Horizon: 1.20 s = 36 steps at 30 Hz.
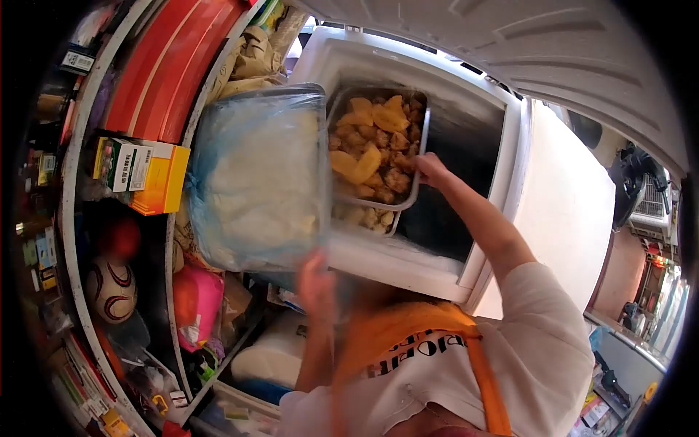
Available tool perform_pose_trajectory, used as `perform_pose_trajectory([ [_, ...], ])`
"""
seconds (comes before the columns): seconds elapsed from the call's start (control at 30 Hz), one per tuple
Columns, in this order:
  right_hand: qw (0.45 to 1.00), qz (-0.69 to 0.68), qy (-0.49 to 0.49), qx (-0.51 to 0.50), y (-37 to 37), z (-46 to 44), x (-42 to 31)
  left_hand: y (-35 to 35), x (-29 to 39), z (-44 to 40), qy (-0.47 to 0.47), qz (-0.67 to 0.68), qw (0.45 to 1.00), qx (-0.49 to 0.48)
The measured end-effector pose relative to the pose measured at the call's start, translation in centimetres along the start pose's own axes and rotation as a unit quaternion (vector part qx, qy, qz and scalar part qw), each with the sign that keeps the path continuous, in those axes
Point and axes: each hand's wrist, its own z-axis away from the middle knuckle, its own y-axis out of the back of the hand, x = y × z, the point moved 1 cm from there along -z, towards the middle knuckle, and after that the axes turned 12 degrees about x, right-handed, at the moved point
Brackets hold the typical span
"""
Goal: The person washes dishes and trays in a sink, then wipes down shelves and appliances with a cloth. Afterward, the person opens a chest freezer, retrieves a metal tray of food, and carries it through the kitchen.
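A metal tray of browned food chunks and yellow-orange pieces sits inside an open white chest freezer. My right hand is closed on this tray's right rim. Part of another container of pale food pieces shows beneath it. To the left, a large tray wrapped in bluish clear plastic lies across the freezer's left edge, with pale contents under the film. My left hand is by the wrapped tray's lower right corner; motion smears its fingers, and whether it touches the tray is unclear.
The raised freezer lid hangs overhead at the upper right. Metal shelving on the left holds red boxes, an orange-and-white box and a ball. A white roll-shaped bundle lies below, near my left forearm.
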Motion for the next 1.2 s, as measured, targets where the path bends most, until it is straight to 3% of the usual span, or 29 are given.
perform_pose_trajectory([
  [0.07,0.999,-0.003,-0.001,0.05,2.3,1.1,-0.6,-6.3,0.3,1.7,0.24,0.185,0.948,-0.093],
  [0.1,0.998,-0.031,-0.004,0.051,4.0,1.3,-0.3,-8.5,-1.2,2.6,0.4,0.299,0.865,-0.052],
  [0.13,0.999,-0.01,0.006,0.031,6.3,0.7,-0.2,-10.5,-2.5,2.8,0.542,0.398,0.74,-0.009],
  [0.23,0.993,0.112,0.0,0.028,10.7,7.4,-3.1,-13.0,-1.1,0.1,0.567,0.5,0.654,0.0],
  [0.33,0.993,0.101,0.02,0.064,15.6,12.9,-1.8,-10.7,1.3,-0.4,0.544,0.646,0.534,-0.037],
  [0.4,0.986,0.041,0.05,0.151,18.0,17.8,-0.6,-8.9,-0.9,-0.6,0.538,0.691,0.459,-0.148],
  [0.43,0.987,0.06,0.055,0.136,19.7,19.8,0.1,-8.8,-1.2,-0.5,0.53,0.707,0.421,-0.206],
  [0.47,0.985,0.044,0.079,0.145,20.4,22.7,0.2,-8.9,4.4,-1.2,0.586,0.46,0.663,-0.079],
  [0.57,0.964,0.087,0.162,0.19,25.5,27.9,4.5,-10.9,6.5,1.6,0.519,0.367,0.728,-0.257],
  [0.6,0.959,0.143,0.141,0.199,27.2,30.2,5.7,-11.7,8.8,2.8,0.518,0.335,0.738,-0.274],
  [0.63,0.935,0.09,0.263,0.219,28.9,31.1,8.7,-12.5,11.0,4.2,0.511,0.303,0.745,-0.304],
  [0.7,0.942,-0.012,0.238,0.236,31.6,36.5,10.7,-14.9,10.9,7.1,0.435,0.328,0.727,-0.418],
  [0.73,0.936,0.037,0.227,0.267,35.8,39.1,14.9,-16.9,13.9,11.4,0.447,0.34,0.701,-0.44],
  [0.77,0.898,-0.019,0.327,0.295,39.1,40.8,19.9,-18.5,17.8,15.7,0.465,0.348,0.677,-0.452],
  [0.83,0.868,-0.059,0.33,0.367,45.5,44.6,30.2,-20.4,28.5,27.3,0.446,0.335,0.696,-0.452],
  [0.9,0.863,-0.111,0.295,0.396,51.7,49.8,40.2,-23.0,31.6,38.2,0.454,0.332,0.635,-0.53],
  [0.93,0.817,-0.043,0.33,0.471,45.5,48.3,31.1,-22.0,30.9,27.5,0.483,0.336,0.602,-0.54],
  [0.97,0.789,-0.03,0.33,0.518,53.2,52.6,39.8,-24.3,35.3,37.9,0.485,0.32,0.59,-0.56],
  [1.0,0.788,-0.097,0.315,0.52,53.2,51.9,42.3,-28.7,27.0,36.6,0.358,0.299,0.678,-0.569],
  [1.03,0.787,-0.146,0.292,0.523,53.6,52.6,44.4,-26.0,35.7,40.6,0.407,0.239,0.678,-0.563],
  [1.1,0.779,-0.13,0.246,0.561,54.9,54.0,47.7,-28.4,36.5,42.7,0.44,0.221,0.614,-0.617],
  [1.17,0.773,-0.162,0.218,0.573,56.6,56.4,50.4,-33.4,31.8,44.3,0.453,0.178,0.57,-0.662],
  [1.2,0.769,-0.193,0.208,0.572,58.2,56.6,52.3,-35.1,32.3,46.0,0.44,0.156,0.583,-0.665],
])
